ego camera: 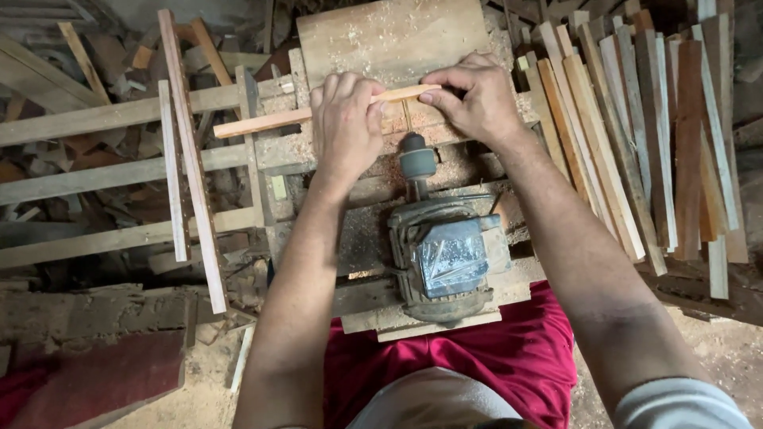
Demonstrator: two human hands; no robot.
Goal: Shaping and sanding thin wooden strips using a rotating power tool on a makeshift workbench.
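Holding one thin wooden slat [318,115] crosswise over the work board, both hands close on it: the left hand [346,127] wraps over it near its middle with fingers curled down across the top, and the right hand [477,99] pinches its right end between thumb and fingertips. The slat lies just in front of the bit [407,115] that sticks out from the chuck [417,159] of a single electric motor [445,254], and the bit's tip seems to meet the slat's near edge, though whether it has entered the wood cannot be told. Judging by this, the piece is mid-work: no finished hole shows on its visible length, and the long left part juts out free past the board. Sawdust covers the flat board [389,36] behind the slat and the bench around the motor. To the right leans a stack of similar slats [636,135], upward of fifteen, too overlapped to count exactly; whether they are already worked cannot be seen. To the left stands a rough frame [191,159] of about three long rails crossed by two or three uprights, with loose offcuts beneath. Two hands, one slat in hand, one motor.
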